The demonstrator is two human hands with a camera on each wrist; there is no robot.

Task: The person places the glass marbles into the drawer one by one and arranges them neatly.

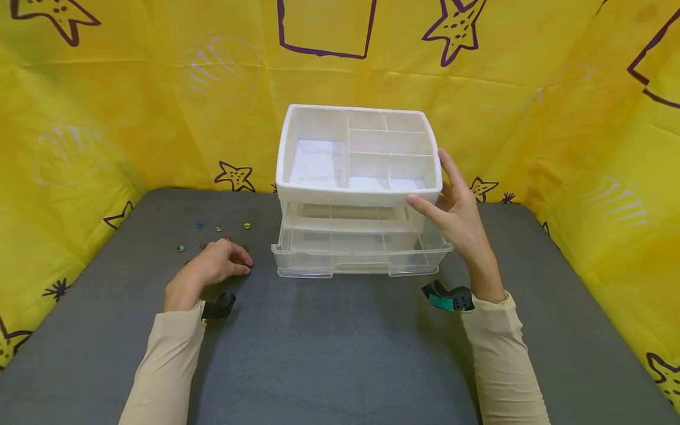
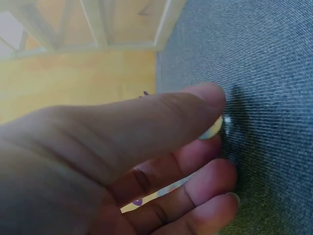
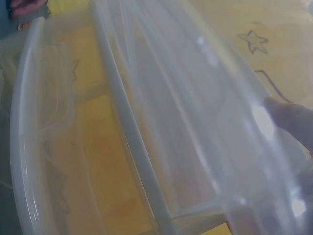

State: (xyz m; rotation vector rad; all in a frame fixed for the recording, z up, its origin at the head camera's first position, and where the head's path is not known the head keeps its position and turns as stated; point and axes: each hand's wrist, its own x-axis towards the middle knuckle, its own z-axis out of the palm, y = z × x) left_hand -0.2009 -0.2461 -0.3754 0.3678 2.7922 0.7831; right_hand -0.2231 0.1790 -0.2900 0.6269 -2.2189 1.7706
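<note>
Low over the cloth at the left, my left hand (image 1: 212, 264) is beside a loose group of small glass marbles. Its thumb and fingers pinch a shiny yellowish marble (image 2: 212, 129), which the thumb partly hides in the left wrist view. A white plastic drawer organizer (image 1: 358, 196) stands at the back middle, its divided top tray facing up. Its clear drawer (image 1: 366, 264) sticks out at the front. My right hand (image 1: 463, 218) holds the organizer's top right corner, thumb at the front rim and fingers along the side.
Around the left hand lie a blue marble (image 1: 199, 225), a green marble (image 1: 181, 248), a yellow marble (image 1: 247, 225) and several others, some brownish. Grey cloth (image 1: 329, 354) covers the table. Behind it hangs a yellow curtain (image 1: 159, 106) with star drawings.
</note>
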